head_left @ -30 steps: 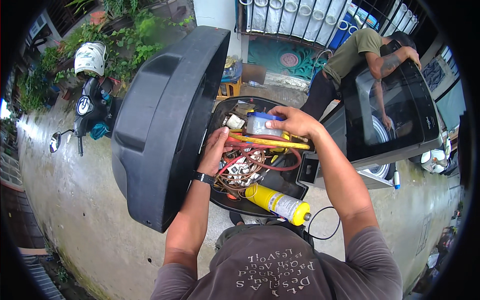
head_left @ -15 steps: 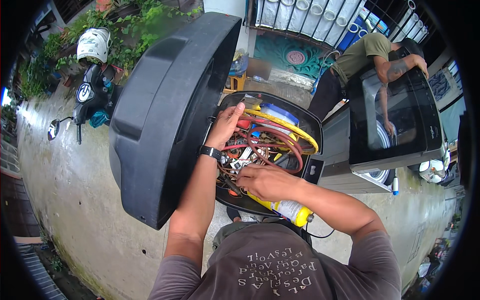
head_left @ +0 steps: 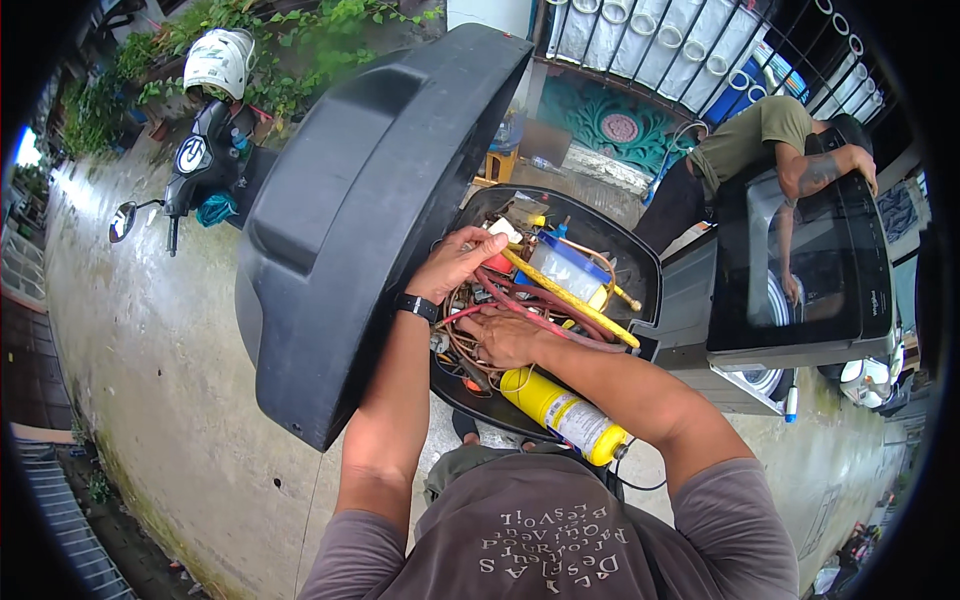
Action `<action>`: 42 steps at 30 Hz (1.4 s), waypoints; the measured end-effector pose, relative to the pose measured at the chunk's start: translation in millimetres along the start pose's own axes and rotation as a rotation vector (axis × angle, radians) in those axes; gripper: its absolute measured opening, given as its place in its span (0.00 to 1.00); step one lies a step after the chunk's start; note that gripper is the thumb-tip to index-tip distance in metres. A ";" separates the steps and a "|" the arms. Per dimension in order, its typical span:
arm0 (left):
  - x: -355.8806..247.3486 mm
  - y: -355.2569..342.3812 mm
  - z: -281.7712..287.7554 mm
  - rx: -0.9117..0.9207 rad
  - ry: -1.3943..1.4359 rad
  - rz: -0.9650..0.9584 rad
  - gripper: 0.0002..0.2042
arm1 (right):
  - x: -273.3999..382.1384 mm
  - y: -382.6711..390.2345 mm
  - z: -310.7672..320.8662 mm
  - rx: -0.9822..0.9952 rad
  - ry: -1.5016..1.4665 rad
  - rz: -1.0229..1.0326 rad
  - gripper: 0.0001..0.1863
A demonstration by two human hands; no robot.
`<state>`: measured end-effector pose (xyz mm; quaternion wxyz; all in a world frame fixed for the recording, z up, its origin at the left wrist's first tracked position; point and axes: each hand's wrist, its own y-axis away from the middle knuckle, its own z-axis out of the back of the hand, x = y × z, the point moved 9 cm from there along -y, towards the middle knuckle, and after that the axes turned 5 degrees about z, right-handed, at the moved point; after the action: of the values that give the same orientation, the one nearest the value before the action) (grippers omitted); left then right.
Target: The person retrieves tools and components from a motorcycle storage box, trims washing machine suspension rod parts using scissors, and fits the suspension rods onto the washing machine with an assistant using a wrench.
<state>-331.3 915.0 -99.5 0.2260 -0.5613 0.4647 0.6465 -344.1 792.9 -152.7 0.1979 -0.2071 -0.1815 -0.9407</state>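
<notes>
A black top box [head_left: 640,262] stands in front of me, filled with hoses, wires and tools. My left hand [head_left: 455,265] is closed at its far left side, thumb against the upper end of a yellow hose [head_left: 565,285]. Dark red hoses [head_left: 545,300] loop beside that hose. My right hand [head_left: 505,335] reaches down among copper-coloured tubing and loose parts, its fingertips hidden. Below my right wrist a yellow gas cylinder [head_left: 560,410] lies slanted across the near rim. A clear container with a blue lid [head_left: 570,262] sits toward the back.
The box's large black lid [head_left: 330,215] stands raised at my left. Beyond it is a scooter [head_left: 205,165] with a white helmet [head_left: 218,63]. At the right a person [head_left: 750,140] leans over a washing machine [head_left: 800,270], one arm reaching inside. A barred fence [head_left: 690,45] runs behind.
My right hand has moved up and deeper into the box's contents. The yellow and red hoses have shifted from wide loops to straighter lines, and more of the gas cylinder shows.
</notes>
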 end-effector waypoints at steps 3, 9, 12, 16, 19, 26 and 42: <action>1.0 -0.5 -0.8 -0.039 -0.005 -0.025 0.35 | -5.1 3.4 -2.2 0.135 0.065 -0.084 0.31; -10.9 9.8 -3.5 -0.160 0.073 -0.129 0.21 | 1.2 9.5 10.4 0.379 0.259 -0.078 0.26; -7.6 7.6 2.8 -0.252 0.079 -0.189 0.18 | -34.4 3.8 3.2 0.310 0.130 -0.144 0.26; 5.2 26.0 16.3 -0.434 0.037 -0.151 0.12 | -28.3 1.7 -1.6 0.404 0.329 0.060 0.21; 7.2 67.3 24.1 -0.736 -0.644 -0.383 0.10 | -24.0 -1.8 8.2 0.456 0.318 0.009 0.15; 58.6 142.0 2.2 -0.780 -0.497 -0.249 0.17 | -30.4 14.7 21.1 0.298 0.417 0.155 0.05; 105.7 73.1 -13.9 -0.395 -1.084 -0.160 0.29 | -33.3 106.1 122.3 -0.449 -0.082 0.130 0.19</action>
<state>-412.0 844.8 -172.2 0.3705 -0.2152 0.1095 0.8969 -229.9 763.8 -36.8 0.1994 -0.2954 0.0382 -0.9335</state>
